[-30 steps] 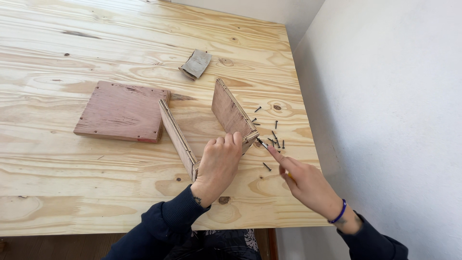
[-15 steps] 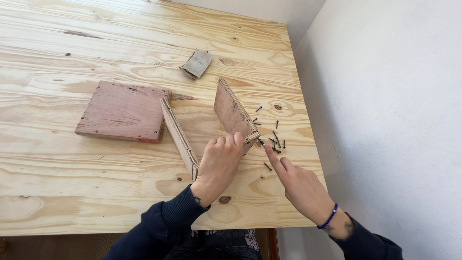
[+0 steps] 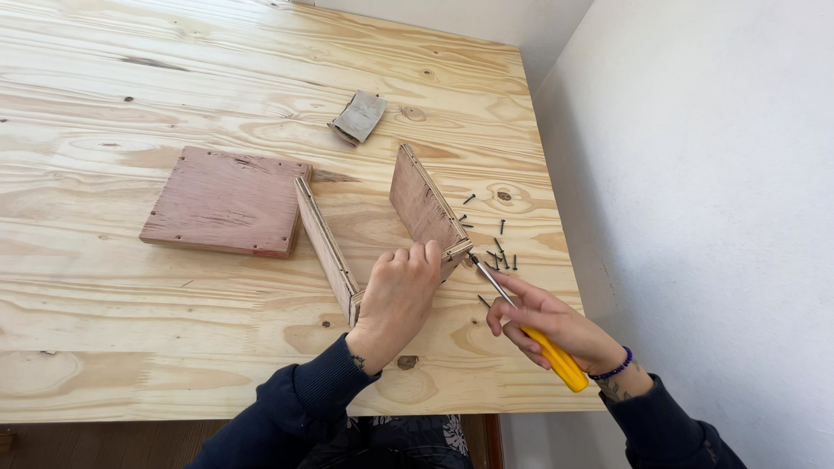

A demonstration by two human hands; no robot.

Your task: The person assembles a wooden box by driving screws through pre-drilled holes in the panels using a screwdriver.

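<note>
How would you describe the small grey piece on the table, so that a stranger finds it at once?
On the pine table, look beyond the upright board, away from both hands. A small grey folded scrap lies flat there, alone. Unlike the reddish boards, it is grey, thin and crumpled.

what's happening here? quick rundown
A person is putting together a small plywood box frame on a pale wooden table. The left hand steadies the near end of the upright panels. The right hand holds a yellow-handled screwdriver, its tip at the frame's right corner. Loose dark screws lie beside it. A flat square board and a scrap of sandpaper sit apart.
</note>
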